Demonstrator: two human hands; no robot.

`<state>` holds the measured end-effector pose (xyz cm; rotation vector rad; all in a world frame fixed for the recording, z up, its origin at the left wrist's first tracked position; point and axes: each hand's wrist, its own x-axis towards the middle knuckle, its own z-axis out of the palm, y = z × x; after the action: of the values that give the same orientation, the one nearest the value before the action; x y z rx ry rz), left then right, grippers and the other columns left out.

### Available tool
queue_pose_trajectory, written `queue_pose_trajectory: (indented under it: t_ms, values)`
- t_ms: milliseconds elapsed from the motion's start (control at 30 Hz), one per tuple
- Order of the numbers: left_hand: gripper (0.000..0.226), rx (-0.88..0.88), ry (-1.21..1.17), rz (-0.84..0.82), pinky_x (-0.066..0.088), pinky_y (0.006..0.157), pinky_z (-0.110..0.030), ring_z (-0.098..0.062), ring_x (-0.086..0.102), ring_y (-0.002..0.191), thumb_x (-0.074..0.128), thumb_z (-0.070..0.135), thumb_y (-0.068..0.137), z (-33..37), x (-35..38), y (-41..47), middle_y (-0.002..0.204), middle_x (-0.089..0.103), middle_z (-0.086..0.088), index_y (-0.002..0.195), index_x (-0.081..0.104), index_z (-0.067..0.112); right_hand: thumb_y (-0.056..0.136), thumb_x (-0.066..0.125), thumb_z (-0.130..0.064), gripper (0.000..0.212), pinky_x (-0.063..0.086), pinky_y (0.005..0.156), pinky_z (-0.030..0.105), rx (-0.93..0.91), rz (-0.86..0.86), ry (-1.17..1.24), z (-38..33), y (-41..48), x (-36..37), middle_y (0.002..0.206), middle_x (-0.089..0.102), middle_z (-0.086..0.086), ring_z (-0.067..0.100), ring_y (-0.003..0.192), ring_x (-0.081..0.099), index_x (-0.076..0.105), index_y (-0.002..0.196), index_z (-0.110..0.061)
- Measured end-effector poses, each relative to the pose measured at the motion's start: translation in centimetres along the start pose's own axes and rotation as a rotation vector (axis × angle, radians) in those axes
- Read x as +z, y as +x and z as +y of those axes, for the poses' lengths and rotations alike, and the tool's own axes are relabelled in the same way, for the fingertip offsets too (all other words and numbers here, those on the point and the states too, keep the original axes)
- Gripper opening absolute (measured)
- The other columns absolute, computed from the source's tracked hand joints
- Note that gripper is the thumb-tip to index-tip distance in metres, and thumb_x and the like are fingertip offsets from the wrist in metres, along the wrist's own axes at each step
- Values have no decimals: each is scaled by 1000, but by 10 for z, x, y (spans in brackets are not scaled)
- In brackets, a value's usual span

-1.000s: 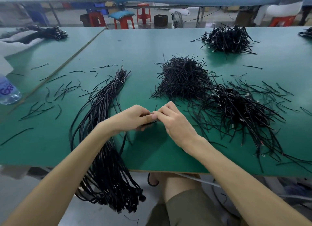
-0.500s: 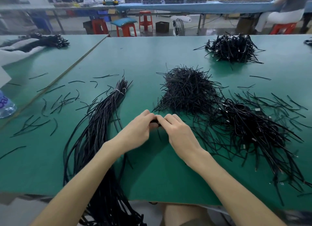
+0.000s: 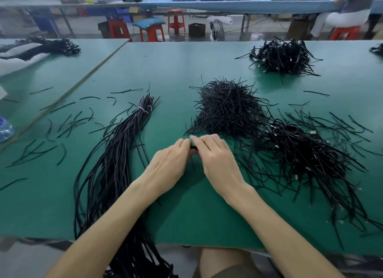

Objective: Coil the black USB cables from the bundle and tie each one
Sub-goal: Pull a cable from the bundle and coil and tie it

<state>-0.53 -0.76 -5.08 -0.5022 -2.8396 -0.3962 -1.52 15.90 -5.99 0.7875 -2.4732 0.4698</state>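
My left hand point(image 3: 169, 163) and my right hand point(image 3: 217, 161) meet at the middle of the green table point(image 3: 207, 219), fingertips together, pinching a small coiled black cable point(image 3: 193, 148) that is mostly hidden between them. A long bundle of black USB cables point(image 3: 116, 163), bound near its far end with a light tie, lies to the left of my hands and hangs over the near table edge. A heap of short black twist ties point(image 3: 228, 107) sits just beyond my right hand. To the right spreads a pile of coiled, tied cables point(image 3: 300, 153).
Another pile of black cables point(image 3: 284, 57) lies at the far right. Loose ties point(image 3: 62, 124) are scattered on the left. A water bottle point(image 3: 5, 129) stands at the left edge, and more cables point(image 3: 51, 47) rest on the adjoining table. Stools stand behind.
The view has tilted up, so my hands appear lower on the table. They stay joined on the small coil, their fingers shifting slightly around it.
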Motion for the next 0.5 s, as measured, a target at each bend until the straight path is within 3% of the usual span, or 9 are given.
queue_pose_trajectory:
  t_ms: [100,167,233,367,500]
  values:
    - [27,-241,-33,77,26,54,-41,-20,34,52,33,33,111,-8,1,4,71,37,8,90,34,16,87,72,-2,43,39,96,36,-23,165,-112,-2,-3,1,120,62,8,27,114,54,63,130,-7]
    - [33,-467,-67,115,28,60,-41,-23,38,56,27,36,111,-17,-1,9,70,41,7,90,38,14,90,69,-3,28,38,92,35,-130,233,-117,-4,-5,2,112,63,4,25,107,55,67,117,-11]
    - [38,-607,-156,159,33,65,-41,-21,46,63,23,39,111,-22,-1,11,72,48,6,95,46,13,93,69,-6,14,45,86,34,-240,180,-59,-5,-5,3,103,66,1,23,98,59,70,106,-11]
    - [41,-647,-327,262,42,67,-42,-19,55,71,23,42,111,-24,0,8,79,57,3,98,51,15,94,71,-22,22,53,91,39,-152,-77,88,-5,-3,4,110,72,2,25,103,64,74,110,-7]
    - [39,-600,-377,284,39,57,-34,-13,57,70,26,42,111,-23,1,9,81,60,4,96,51,16,98,67,-18,19,53,96,38,-71,-164,208,-3,-4,2,115,72,3,23,112,63,75,107,-4]
